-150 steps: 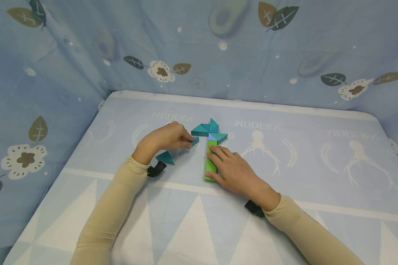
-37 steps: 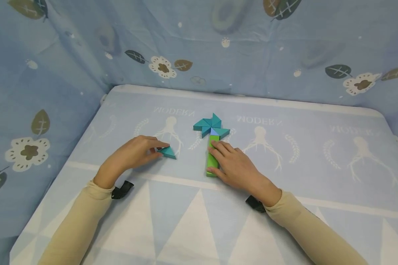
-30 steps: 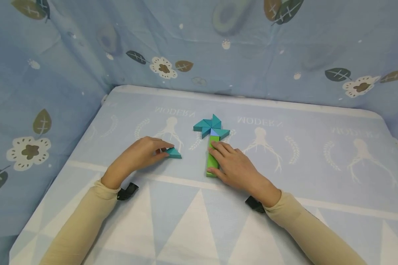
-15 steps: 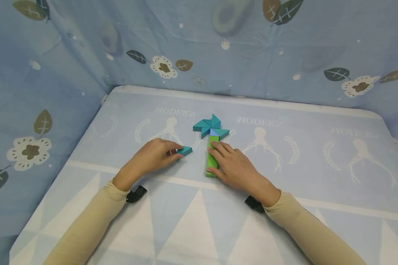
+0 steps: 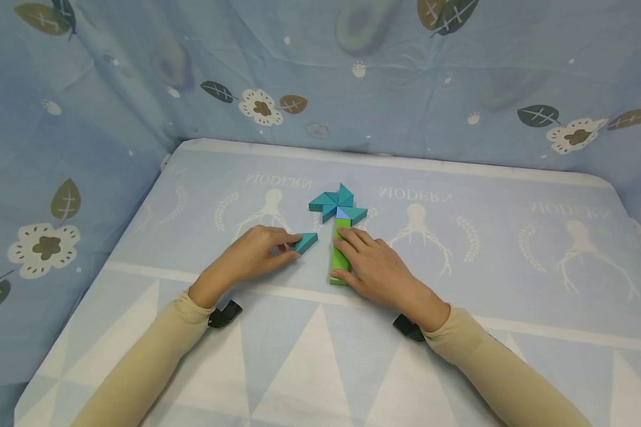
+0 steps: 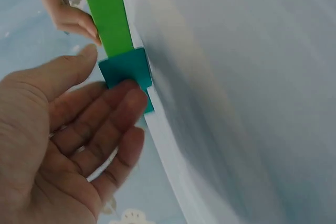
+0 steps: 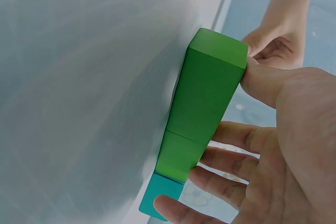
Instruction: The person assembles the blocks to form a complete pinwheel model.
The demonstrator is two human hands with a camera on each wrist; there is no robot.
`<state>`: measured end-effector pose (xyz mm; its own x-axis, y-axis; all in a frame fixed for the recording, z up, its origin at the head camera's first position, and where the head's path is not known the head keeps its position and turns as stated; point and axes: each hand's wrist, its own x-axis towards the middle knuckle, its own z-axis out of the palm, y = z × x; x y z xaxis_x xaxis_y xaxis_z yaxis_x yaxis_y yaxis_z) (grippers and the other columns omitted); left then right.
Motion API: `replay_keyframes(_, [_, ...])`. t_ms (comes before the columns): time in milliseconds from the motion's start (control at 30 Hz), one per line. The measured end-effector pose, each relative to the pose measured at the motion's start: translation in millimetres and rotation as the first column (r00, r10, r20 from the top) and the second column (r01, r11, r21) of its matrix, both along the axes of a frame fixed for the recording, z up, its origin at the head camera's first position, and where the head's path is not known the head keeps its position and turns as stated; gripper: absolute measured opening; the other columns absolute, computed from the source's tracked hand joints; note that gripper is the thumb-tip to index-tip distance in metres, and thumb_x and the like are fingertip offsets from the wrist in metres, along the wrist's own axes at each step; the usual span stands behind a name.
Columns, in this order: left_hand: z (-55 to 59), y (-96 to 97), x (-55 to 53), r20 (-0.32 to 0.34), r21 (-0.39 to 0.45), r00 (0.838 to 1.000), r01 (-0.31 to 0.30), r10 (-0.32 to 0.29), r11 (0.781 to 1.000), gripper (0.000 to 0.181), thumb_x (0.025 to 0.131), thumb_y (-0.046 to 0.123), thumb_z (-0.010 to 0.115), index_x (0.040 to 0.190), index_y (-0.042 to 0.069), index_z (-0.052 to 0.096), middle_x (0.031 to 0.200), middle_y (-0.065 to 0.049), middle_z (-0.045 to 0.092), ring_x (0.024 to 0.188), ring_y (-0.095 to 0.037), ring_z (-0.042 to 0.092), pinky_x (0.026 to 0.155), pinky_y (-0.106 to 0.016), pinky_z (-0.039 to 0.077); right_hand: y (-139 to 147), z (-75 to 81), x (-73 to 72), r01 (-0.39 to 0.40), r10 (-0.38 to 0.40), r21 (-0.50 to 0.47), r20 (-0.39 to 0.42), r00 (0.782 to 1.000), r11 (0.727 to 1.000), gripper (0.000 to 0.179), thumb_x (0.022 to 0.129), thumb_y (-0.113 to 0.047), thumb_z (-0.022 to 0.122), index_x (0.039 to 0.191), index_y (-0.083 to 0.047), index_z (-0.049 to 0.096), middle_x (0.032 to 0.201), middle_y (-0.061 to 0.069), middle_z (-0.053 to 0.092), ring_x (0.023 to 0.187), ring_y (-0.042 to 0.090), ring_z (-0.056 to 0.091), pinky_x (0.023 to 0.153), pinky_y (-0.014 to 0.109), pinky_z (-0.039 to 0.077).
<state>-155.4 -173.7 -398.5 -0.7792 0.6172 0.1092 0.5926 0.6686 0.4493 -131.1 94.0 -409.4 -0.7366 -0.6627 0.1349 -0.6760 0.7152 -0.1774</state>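
Note:
In the head view my left hand (image 5: 256, 252) pinches a teal triangular block (image 5: 307, 242) by its left end, between thumb and fingers, just above the table or on it. My right hand (image 5: 376, 267) rests its fingers along the green blocks (image 5: 339, 258), thumb at their near end. In the right wrist view a seam splits the green column into a longer block (image 7: 207, 93) and a shorter one (image 7: 178, 156). Beyond the column lies a pinwheel of teal triangular blocks (image 5: 328, 201), with a light blue triangle (image 5: 342, 213) where it meets the green.
The table (image 5: 491, 237) wears a patterned cloth of pale blue and white. Blue floral curtains (image 5: 320, 77) hang behind it and on the left. Black wrist devices (image 5: 225, 314) show below both wrists.
Earlier, my left hand let go of one teal block at the pinwheel and took up another from the left. That block has since moved right and turned. The right hand stays put.

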Motion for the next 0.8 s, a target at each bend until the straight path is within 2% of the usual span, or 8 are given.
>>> replay_keyframes(233, [-3.3,19.1,-1.8,-0.029,0.005,1.000,-0.004,0.005,1.000,0.036,0.091,0.019,0.071,0.120,0.000,0.068,0.097,-0.009,0.074,0.082,-0.015,0.070,0.073,-0.030,0.057,0,-1.0,1.0,0.003,-0.003,-0.001,0.000,1.000,1.000,0.061,0.095,-0.047,0.059,0.141,-0.007,0.051,0.150,0.009,0.044,0.138,0.027,0.042,0.089,0.049,0.053])
replay_keyframes(333, [-1.7,19.9,0.4,-0.087,-0.027,0.996,0.012,-0.014,1.000,0.034,0.091,0.020,0.071,0.120,0.002,0.070,0.100,-0.007,0.073,0.085,-0.016,0.069,0.074,-0.030,0.057,-1,-1.2,1.4,-0.001,0.001,0.000,-0.001,1.000,1.000,0.061,0.095,-0.047,0.059,0.141,-0.007,0.051,0.151,0.009,0.043,0.138,0.027,0.041,0.089,0.049,0.053])
replay_keyframes(400, [-0.3,16.5,2.2,-0.158,-0.056,0.986,0.039,-0.047,0.998,0.031,0.090,0.019,0.072,0.117,0.005,0.071,0.106,-0.007,0.071,0.091,-0.018,0.068,0.078,-0.033,0.057,-2,-1.5,1.3,-0.003,0.003,0.004,-0.003,1.000,1.000,0.061,0.096,-0.047,0.058,0.141,-0.007,0.051,0.151,0.009,0.043,0.138,0.027,0.041,0.089,0.049,0.053])
replay_keyframes(500, [0.1,7.9,5.1,-0.259,-0.098,0.958,0.099,-0.121,0.990,0.028,0.088,0.015,0.074,0.115,0.006,0.073,0.121,-0.008,0.068,0.106,-0.024,0.065,0.088,-0.040,0.055,-3,-1.4,0.9,-0.009,0.009,0.009,-0.009,1.000,1.000,0.061,0.096,-0.048,0.058,0.142,-0.007,0.051,0.151,0.009,0.043,0.138,0.027,0.042,0.088,0.048,0.054])
replay_keyframes(633, [0.0,2.4,8.2,-0.297,-0.168,0.935,0.150,-0.195,0.974,0.033,0.090,0.014,0.071,0.122,0.007,0.069,0.136,-0.008,0.061,0.120,-0.027,0.060,0.095,-0.046,0.052,-2,-0.9,0.8,-0.006,0.006,0.018,-0.013,1.000,1.000,0.062,0.096,-0.048,0.057,0.142,-0.008,0.050,0.151,0.009,0.043,0.138,0.026,0.042,0.089,0.048,0.053])
replay_keyframes(800, [-0.3,13.3,10.9,-0.334,-0.300,0.915,0.125,-0.227,0.946,0.036,0.093,0.017,0.067,0.127,0.006,0.065,0.138,-0.008,0.059,0.122,-0.025,0.058,0.095,-0.043,0.052,0,-2.1,1.3,0.003,-0.003,0.013,-0.017,1.000,1.000,0.061,0.096,-0.048,0.058,0.142,-0.008,0.051,0.151,0.009,0.043,0.138,0.027,0.042,0.088,0.048,0.054])
